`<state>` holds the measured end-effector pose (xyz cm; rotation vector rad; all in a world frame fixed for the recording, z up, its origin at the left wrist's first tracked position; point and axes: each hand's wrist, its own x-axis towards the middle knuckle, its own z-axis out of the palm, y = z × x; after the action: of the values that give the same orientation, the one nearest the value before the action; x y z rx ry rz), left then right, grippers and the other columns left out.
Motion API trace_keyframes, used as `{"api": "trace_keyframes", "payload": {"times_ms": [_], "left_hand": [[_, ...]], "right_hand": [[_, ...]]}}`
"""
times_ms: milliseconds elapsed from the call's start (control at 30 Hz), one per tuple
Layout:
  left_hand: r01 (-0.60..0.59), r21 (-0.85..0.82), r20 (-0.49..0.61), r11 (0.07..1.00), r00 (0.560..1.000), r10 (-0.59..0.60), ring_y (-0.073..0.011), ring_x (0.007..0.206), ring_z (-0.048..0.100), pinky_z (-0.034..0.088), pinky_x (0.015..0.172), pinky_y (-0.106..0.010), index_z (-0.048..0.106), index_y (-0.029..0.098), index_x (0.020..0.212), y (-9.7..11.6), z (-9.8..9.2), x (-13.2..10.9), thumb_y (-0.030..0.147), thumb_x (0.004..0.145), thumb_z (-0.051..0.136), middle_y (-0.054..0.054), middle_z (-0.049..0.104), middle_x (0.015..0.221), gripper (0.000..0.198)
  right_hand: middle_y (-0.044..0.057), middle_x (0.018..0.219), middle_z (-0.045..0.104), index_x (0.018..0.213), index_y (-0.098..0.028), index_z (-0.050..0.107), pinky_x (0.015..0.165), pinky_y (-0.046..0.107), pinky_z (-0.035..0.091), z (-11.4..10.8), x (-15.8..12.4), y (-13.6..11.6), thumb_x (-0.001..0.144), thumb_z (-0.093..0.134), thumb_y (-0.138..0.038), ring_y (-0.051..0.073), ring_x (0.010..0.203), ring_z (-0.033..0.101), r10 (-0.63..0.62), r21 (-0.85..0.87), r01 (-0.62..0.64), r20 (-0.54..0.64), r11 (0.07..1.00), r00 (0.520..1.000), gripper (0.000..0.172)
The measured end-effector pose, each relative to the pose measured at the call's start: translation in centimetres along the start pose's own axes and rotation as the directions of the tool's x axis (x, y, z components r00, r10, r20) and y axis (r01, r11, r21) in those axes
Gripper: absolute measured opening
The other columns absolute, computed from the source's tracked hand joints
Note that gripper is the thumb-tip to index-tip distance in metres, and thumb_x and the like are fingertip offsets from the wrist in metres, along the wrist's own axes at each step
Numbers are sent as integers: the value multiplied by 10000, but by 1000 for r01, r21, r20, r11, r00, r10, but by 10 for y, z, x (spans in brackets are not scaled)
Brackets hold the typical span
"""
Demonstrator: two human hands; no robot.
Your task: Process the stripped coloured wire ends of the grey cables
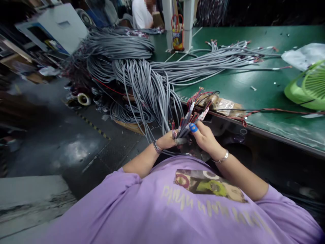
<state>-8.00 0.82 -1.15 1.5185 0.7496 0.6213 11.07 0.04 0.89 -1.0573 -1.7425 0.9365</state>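
Observation:
Close in front of my body, my left hand is wrapped round a bunch of grey cable ends. Thin red and dark wires fan out of their stripped tips, and some carry white wraps. My right hand, with blue tape on its thumb, closes on the right side of the same bunch; its fingertips are partly hidden. From the bunch the long grey cables hang in loops off the table's left edge.
On the green table lie more grey cables, a green fan and a clear plastic bag. Red-handled scissors hang on a white post. A co-worker is behind. A coil of cable sits below.

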Motion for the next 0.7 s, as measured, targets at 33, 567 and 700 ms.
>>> {"api": "trace_keyframes", "payload": {"times_ms": [33, 567, 700], "left_hand": [[3, 4, 13, 1000, 1000, -3, -114, 458, 517, 437, 465, -248, 620, 151, 733, -2, 0, -1, 613, 759, 734, -15, 583, 528, 477], [3, -183, -248, 983, 968, -49, -160, 667, 674, 539, 647, -275, 672, 137, 778, -14, 6, 3, 668, 749, 717, -63, 701, 710, 534], [-69, -202, -389, 977, 921, -15, -102, 491, 567, 485, 537, -244, 598, 160, 661, -8, 7, 5, 636, 767, 722, 9, 582, 529, 504]], "right_hand": [[69, 808, 711, 904, -187, 634, 672, 313, 503, -5, -1, -1, 975, 444, -587, 192, 708, 641, 12, -18, -13, -23, 1000, 1000, 449], [59, 816, 678, 981, -194, 714, 685, 324, 495, -12, -18, 8, 963, 522, -481, 186, 728, 618, 47, -31, -53, -177, 998, 983, 346], [73, 838, 690, 852, -198, 730, 734, 344, 490, -7, -24, 15, 939, 560, -484, 208, 775, 625, 19, -108, -24, -48, 994, 999, 344]]}}
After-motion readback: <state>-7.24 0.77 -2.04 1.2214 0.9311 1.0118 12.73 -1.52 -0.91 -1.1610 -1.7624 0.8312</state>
